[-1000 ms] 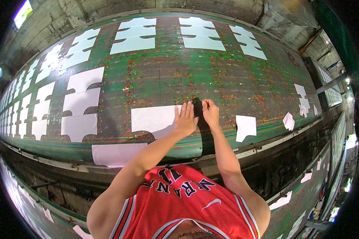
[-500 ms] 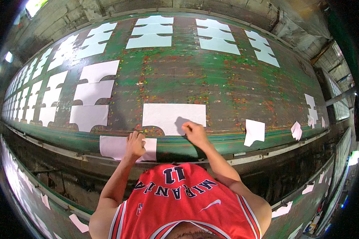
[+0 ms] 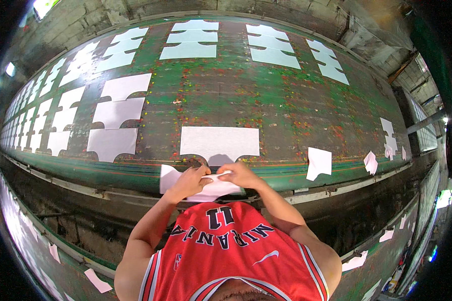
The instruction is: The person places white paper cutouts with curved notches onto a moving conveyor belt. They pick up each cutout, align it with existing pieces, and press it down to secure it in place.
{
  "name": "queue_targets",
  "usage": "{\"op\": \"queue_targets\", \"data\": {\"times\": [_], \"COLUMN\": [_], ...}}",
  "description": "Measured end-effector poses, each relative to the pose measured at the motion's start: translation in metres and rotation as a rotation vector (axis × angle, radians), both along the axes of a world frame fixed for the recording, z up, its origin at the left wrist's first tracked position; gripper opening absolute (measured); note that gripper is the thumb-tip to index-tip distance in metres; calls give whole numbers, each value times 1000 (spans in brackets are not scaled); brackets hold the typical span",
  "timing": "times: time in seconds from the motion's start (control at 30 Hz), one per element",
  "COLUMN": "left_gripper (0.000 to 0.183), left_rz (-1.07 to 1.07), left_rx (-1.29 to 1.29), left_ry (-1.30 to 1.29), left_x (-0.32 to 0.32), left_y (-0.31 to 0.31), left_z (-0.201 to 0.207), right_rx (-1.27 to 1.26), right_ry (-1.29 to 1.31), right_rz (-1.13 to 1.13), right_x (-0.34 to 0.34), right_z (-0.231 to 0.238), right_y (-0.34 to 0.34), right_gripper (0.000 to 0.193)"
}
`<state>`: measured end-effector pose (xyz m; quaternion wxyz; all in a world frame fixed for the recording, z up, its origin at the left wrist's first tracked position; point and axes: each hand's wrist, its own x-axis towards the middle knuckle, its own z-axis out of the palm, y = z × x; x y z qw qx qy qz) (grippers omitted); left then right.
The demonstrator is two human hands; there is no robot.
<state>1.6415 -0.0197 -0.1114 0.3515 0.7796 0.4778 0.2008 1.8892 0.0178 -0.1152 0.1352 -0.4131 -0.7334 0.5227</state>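
Observation:
At the near edge of the long table, my left hand (image 3: 190,181) has its fingers bent over a pale pinkish-white cloth piece (image 3: 218,187). Close beside it, my right hand (image 3: 240,175) pinches the upper edge of the same cloth, which is bunched up between the two hands. Part of the cloth sticks out to the left of my left hand, and the rest hangs toward my body. Just beyond my hands a white cut panel (image 3: 220,141) with curved notches lies flat on the table.
The green and dark, paint-speckled table (image 3: 211,95) curves across the view. Columns of white cut panels (image 3: 116,115) lie on the left, with more (image 3: 190,40) along the far side. Loose cloth pieces (image 3: 319,163) lie at the right. Behind me runs another table (image 3: 55,241).
My right hand has left the flat panel and come down to the cloth at the edge. My left hand has moved right, bringing that cloth along, and the cloth is now bunched.

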Motion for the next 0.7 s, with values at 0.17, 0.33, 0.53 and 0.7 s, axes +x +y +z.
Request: {"op": "queue_targets", "data": {"times": [0.17, 0.33, 0.53, 0.7], "left_gripper": [26, 16, 13, 16], "left_rz": [-44, 35, 48, 154], "left_rx": [-133, -16, 14, -2], "left_ry": [-21, -28, 22, 105], "left_x": [-8, -7, -12, -14], "left_y": [6, 15, 11, -2], "left_z": [-10, -29, -29, -26], "right_rx": [-1, 641, 538, 599], "right_ry": [32, -386, -98, -136], "right_rz": [-233, -321, -330, -377], "right_x": [80, 96, 67, 61], "right_z": [2, -20, -43, -43], "right_y": [2, -7, -11, -9], "right_gripper": [20, 29, 23, 22]}}
